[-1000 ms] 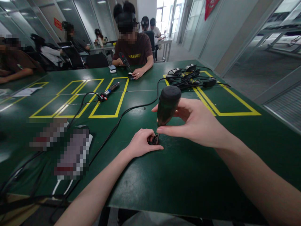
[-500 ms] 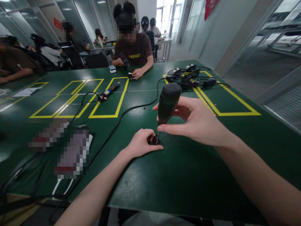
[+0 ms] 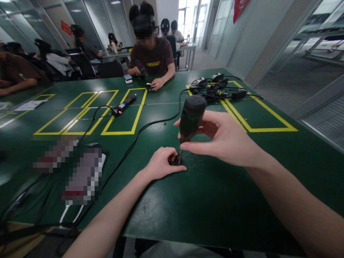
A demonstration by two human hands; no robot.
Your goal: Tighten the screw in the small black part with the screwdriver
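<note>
Black screwdriver (image 3: 192,116) and small dark round part (image 3: 176,159) meet near the middle of a broad green table (image 3: 228,208), directly in front of the wearer. Yellow tape (image 3: 118,133) marks out rectangles on the tabletop. Across the far edge sits a co-worker (image 3: 154,53) in a brown T-shirt with yellow lettering, bent over a dark handheld tool (image 3: 141,67). Beyond the right hand, toward the far right side, lies a tangled heap of black cables (image 3: 215,87); one long black cable (image 3: 145,126) curves from it toward the near left. Two pixelated slabs, a nearer one (image 3: 83,173) and a farther one (image 3: 57,153), rest on the left.

Coming in from the right, the right hand (image 3: 225,139) pinches the lower end of the screwdriver's thick handle between thumb and fingers, a narrow, closed hold. Most of the handle stands above that grip, nearly upright with its top leaning slightly right, while the thin shaft drops below the thumb. The left hand (image 3: 162,163) rests on the table, holding the round part between curled fingers and outstretched thumb. The shaft's lower end reaches the part; exact contact is too small to tell.
</note>
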